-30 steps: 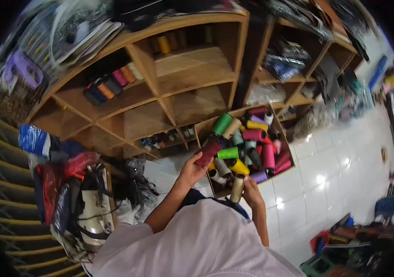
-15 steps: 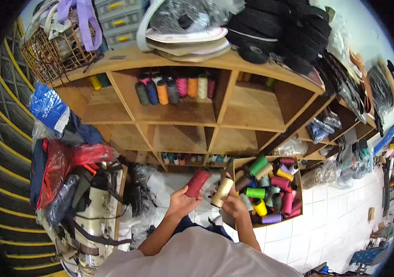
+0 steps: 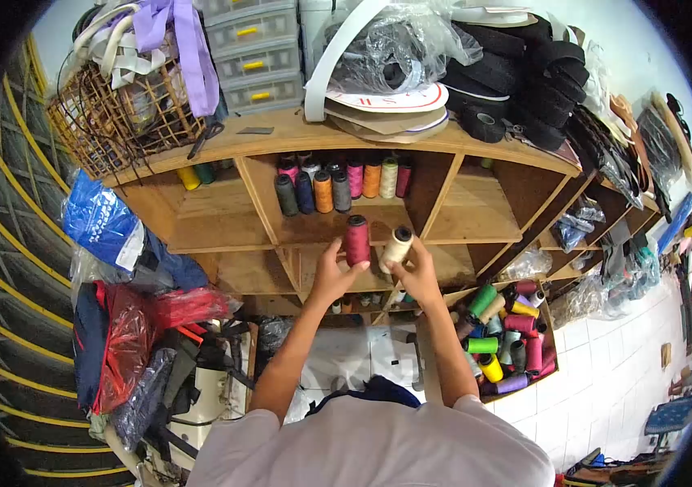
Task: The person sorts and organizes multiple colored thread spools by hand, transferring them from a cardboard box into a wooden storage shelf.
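My left hand [image 3: 335,273] grips a dark red thread spool [image 3: 357,242], held upright with its black top showing. Close beside it, my right hand [image 3: 416,274] holds a cream thread spool [image 3: 395,250], slightly tilted. Both spools are apart from each other, in front of the wooden shelf [image 3: 322,233]. In the upper middle compartment behind them stand two rows of thread spools, among them an orange spool [image 3: 321,193], a blue spool [image 3: 304,194] and a cream spool [image 3: 388,178].
A cardboard box [image 3: 554,357] of mixed thread spools sits at my lower right. Black tape rolls [image 3: 516,65] and a plastic-wrapped bundle [image 3: 395,53] lie on the shelf top, near a wire basket [image 3: 131,114]. Red plastic-wrapped goods [image 3: 131,345] are at left.
Both hands have moved forward and up from near my body to the shelf, carrying the two spools. The spools are now more upright. My view has shifted as well.
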Motion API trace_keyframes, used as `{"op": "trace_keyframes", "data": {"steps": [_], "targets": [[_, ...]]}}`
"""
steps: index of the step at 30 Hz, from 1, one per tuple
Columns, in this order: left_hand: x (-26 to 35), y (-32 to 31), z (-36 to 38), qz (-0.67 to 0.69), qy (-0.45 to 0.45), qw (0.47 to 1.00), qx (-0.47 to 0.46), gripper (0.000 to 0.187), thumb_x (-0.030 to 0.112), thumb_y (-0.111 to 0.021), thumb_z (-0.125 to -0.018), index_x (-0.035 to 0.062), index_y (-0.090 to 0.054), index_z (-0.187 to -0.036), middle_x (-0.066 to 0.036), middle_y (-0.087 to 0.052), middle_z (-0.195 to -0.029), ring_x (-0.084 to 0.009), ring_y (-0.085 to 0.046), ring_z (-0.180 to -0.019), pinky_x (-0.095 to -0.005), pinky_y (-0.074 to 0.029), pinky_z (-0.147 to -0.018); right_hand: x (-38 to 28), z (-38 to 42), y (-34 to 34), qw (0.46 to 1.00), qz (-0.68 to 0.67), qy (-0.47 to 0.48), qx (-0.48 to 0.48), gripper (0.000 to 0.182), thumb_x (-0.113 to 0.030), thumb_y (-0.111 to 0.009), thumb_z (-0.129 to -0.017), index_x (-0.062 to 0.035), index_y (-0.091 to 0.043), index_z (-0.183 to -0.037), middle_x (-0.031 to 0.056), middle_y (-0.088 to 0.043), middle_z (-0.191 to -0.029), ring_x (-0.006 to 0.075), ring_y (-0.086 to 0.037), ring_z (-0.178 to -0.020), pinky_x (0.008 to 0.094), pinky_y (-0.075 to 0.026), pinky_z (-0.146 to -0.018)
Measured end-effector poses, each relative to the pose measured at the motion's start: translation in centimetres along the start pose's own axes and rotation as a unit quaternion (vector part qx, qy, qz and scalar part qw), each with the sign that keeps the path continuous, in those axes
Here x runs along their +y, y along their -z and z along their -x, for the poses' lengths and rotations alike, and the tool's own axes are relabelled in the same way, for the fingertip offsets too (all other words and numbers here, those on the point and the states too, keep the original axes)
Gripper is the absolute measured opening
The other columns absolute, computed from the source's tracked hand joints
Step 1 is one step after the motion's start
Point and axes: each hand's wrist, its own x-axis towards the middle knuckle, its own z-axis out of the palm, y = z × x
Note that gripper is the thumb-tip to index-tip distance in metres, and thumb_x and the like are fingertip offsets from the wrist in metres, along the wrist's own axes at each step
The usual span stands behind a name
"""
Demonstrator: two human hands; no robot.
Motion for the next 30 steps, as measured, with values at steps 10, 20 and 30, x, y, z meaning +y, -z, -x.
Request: {"op": "trace_keyframes", "data": {"steps": [10, 20, 30], "targets": [[-3.8, -3.5, -6.4, -0.095, 0.004, 0.989, 0.116, 0.062, 0.01, -0.082, -0.076, 0.0015, -0.053, -0.129, -0.021, -0.057, -0.116, -0.0334, -0.059, -0.109, -0.0448, -0.05, -0.09, 4.1, -7.4, -1.2, 0.989, 0.088, 0.089, 0.078, 0.056, 0.002, -0.074, -0.079, 0.0004, -0.051, -0.13, 0.0201, -0.064, -0.116, 0.0294, -0.064, -0.11, 0.0363, -0.051, -0.09], [-4.5, -5.1, -7.1, -0.255, -0.019, 0.949, 0.185, 0.056, 0.024, -0.083, -0.08, -0.0062, -0.059, -0.12, -0.021, -0.059, -0.117, -0.0324, -0.066, -0.099, -0.0385, -0.059, -0.081, 4.0, -11.1, -0.8, 0.987, 0.086, 0.133, 0.028, 0.061, -0.01, -0.077, -0.082, 0.0021, -0.049, -0.134, 0.0245, -0.058, -0.124, 0.034, -0.064, -0.111, 0.039, -0.054, -0.087], [-3.9, -5.7, -8.3, -0.17, -0.005, 0.948, 0.271, 0.037, 0.011, -0.086, -0.073, -0.0022, -0.057, -0.092, -0.012, -0.061, -0.083, -0.0241, -0.063, -0.073, -0.0346, -0.054, -0.066, 4.4, -11.9, -0.3, 0.978, 0.114, 0.164, 0.059, 0.051, -0.02, -0.079, -0.082, 0.0011, -0.058, -0.124, 0.0194, -0.062, -0.104, 0.033, -0.062, -0.097, 0.0406, -0.05, -0.08]]}}
